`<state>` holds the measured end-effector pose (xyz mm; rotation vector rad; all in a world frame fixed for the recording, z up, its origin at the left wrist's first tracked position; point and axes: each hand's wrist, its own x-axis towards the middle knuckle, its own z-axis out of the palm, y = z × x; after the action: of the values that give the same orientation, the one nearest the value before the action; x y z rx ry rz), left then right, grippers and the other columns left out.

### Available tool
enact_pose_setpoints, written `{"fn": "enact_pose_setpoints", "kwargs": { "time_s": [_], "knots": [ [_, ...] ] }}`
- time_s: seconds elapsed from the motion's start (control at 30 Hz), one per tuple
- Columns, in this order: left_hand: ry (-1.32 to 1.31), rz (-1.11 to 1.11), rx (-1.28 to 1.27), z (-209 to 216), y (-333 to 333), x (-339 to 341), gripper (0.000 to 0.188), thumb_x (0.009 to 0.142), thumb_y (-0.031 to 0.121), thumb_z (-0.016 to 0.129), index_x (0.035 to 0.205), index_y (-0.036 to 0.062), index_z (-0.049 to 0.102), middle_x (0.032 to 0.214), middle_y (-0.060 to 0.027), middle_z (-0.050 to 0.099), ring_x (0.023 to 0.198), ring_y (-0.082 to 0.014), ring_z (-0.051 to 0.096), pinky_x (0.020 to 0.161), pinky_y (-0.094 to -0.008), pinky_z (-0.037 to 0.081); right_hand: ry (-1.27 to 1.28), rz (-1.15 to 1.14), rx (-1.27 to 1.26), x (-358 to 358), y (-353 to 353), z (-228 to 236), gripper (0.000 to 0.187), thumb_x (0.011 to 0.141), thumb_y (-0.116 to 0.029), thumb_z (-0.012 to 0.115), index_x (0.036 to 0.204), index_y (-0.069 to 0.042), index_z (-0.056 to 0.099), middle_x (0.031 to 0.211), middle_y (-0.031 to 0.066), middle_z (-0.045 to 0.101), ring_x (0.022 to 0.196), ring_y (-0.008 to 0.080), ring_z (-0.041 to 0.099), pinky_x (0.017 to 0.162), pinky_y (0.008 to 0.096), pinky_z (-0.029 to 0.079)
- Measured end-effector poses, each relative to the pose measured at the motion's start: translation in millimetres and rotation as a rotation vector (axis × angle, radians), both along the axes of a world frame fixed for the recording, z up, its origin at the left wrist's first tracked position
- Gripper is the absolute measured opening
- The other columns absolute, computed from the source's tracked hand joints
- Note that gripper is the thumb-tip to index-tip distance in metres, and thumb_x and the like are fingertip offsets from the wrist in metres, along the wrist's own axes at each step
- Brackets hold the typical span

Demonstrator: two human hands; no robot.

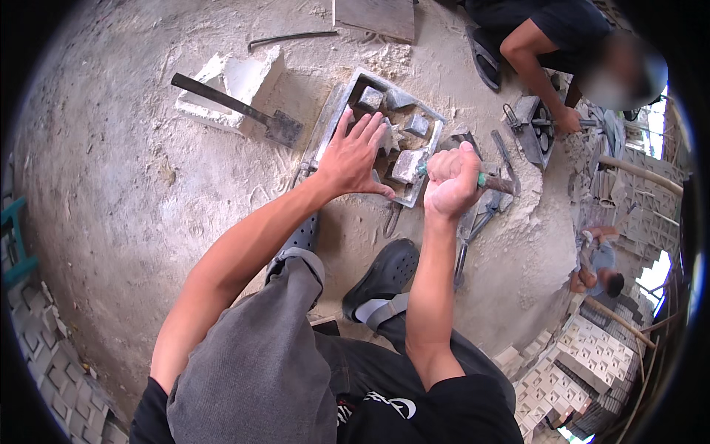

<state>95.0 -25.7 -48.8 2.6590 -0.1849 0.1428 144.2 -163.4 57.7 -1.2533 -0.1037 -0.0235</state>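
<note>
A grey rectangular metal mould (pixel 416 102) with several angular block shapes inside lies on the dusty floor in front of me. My left hand (pixel 356 154) rests over its left part, fingers spread, holding nothing. My right hand (pixel 452 180) is a fist at the mould's near right side, wrapped round a short tool (pixel 499 183) with a green-wrapped handle. One end of that tool points at a pale block (pixel 407 166) in the mould; whether they touch I cannot tell. Its working end is unclear. More metal tools (pixel 484 218) lie right of my fist.
A flat-bladed scraper (pixel 282 129) lies across a broken white block (pixel 255 74) left of the mould. Beyond are a bent rod (pixel 292 36) and a board (pixel 374 16). At upper right a crouching person's arm (pixel 534 63) reaches to another mould (pixel 534 122). Patterned blocks (pixel 588 340) are stacked lower right.
</note>
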Motion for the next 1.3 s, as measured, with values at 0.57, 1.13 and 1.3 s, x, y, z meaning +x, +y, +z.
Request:
{"fn": "enact_pose_setpoints", "kwargs": {
  "time_s": [0.57,1.13,1.3],
  "knots": [
    [-0.065,-0.046,-0.024,3,-7,11,0.137,0.057,0.091,0.061,0.147,-0.0084,0.036,0.157,-0.0206,0.036,0.148,-0.0309,0.031,0.123,-0.0549,0.01,0.15,-0.013,-0.234,21,-9,-89,0.04,0.093,-0.018,0.061,0.056,-0.008,0.049,0.051,-0.0037,0.047,0.044,0.0063,0.042,0.043,0.0271,0.028],
    [0.093,0.267,-0.058,-7,25,24,0.113,0.082,0.07,0.064,0.153,-0.0069,0.023,0.157,-0.0312,0.027,0.139,-0.044,0.04,0.112,-0.0468,0.038,-0.228,0.004,-0.049,52,-11,33,0.049,0.099,-0.018,0.054,0.054,-0.014,0.035,0.048,-0.005,0.036,0.039,0.006,0.029,0.039,0.0294,0.021],
    [0.17,0.271,-0.078,1,22,30,0.122,0.077,0.076,0.064,0.154,-0.0071,0.018,0.157,-0.0293,0.026,0.138,-0.0438,0.042,0.108,-0.0473,0.043,-0.258,-0.122,-0.168,72,-22,-21,0.047,0.097,-0.02,0.056,0.053,-0.013,0.041,0.049,-0.0051,0.042,0.042,0.0057,0.038,0.041,0.0277,0.024]
  ]
}}
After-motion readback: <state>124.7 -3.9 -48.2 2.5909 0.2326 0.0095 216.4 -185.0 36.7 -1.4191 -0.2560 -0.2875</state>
